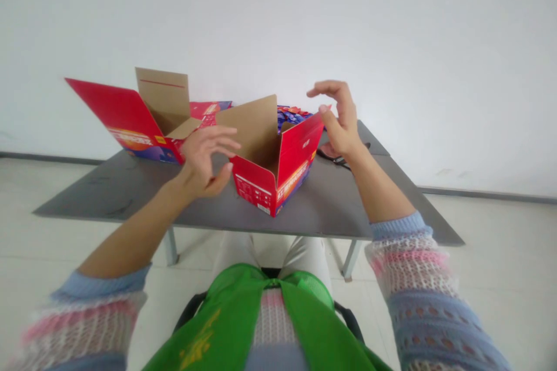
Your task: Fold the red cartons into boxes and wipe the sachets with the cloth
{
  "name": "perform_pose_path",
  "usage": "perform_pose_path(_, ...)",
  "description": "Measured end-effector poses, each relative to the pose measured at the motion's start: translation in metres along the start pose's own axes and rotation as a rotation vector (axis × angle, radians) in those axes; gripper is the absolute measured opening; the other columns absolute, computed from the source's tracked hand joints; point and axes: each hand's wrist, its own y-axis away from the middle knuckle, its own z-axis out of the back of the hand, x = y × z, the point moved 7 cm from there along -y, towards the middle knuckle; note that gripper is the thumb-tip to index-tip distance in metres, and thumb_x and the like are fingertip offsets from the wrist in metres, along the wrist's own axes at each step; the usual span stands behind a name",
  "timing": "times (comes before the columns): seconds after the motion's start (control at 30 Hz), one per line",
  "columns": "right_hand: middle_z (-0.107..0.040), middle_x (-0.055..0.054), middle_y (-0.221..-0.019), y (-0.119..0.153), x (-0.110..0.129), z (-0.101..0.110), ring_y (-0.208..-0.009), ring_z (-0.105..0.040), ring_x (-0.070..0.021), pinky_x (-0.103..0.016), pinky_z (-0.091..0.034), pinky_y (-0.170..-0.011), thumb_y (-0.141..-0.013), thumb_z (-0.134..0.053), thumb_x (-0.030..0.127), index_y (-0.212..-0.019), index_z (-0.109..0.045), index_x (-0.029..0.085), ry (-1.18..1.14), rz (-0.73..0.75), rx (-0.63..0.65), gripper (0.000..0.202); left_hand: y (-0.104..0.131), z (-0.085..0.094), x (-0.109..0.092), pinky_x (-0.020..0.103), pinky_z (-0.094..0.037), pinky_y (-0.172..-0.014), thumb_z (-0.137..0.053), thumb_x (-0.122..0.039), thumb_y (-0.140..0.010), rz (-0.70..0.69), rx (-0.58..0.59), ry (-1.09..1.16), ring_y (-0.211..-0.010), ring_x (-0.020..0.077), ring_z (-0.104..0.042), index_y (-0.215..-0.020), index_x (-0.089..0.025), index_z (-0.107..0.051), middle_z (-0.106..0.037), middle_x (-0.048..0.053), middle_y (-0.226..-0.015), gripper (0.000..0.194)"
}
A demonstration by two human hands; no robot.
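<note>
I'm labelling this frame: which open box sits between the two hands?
The right-hand box, flanked by the left hand and right hand; the other open box stands farther left.

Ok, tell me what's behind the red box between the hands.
Behind the box, apparently blue and red packets show above its right flap; something red and printed shows farther left. The raised flaps hide the rest, so I can't count them.
</note>
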Motion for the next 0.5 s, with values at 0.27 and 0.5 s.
perform_pose_path(0.27, -0.066, -0.003, -0.074, -0.003, 0.028, -0.031, -0.071, -0.06, -0.0143, -0.029, -0.046, -0.073, -0.098, -0.047, 0.057, -0.085, -0.067, 0.017, -0.132, 0.117, 0.412, 0.047, -0.033, -0.057, -0.019, 0.037, -0.049, -0.094, -0.06, -0.023, -0.082, -0.196, 0.785, -0.265, -0.112, 0.0253, -0.061, -0.119, -0.015, -0.067, -0.071, 0.013, -0.112, 0.038)
perform_pose_path(0.5, -0.074, -0.012, -0.106, 0.028, 0.047, 0.02, -0.098, -0.069, -0.0193, -0.031, -0.052, -0.085, -0.091, -0.019, 0.079, -0.109, -0.074, 0.016, -0.326, -0.137, 0.823, 0.086, -0.016, -0.069, 0.008, 0.029, -0.05, -0.076, -0.055, -0.026, -0.087, -0.076, 0.828, -0.415, -0.079, 0.0201, -0.069, -0.085, -0.019, -0.071, -0.073, 0.006, -0.079, 0.018)
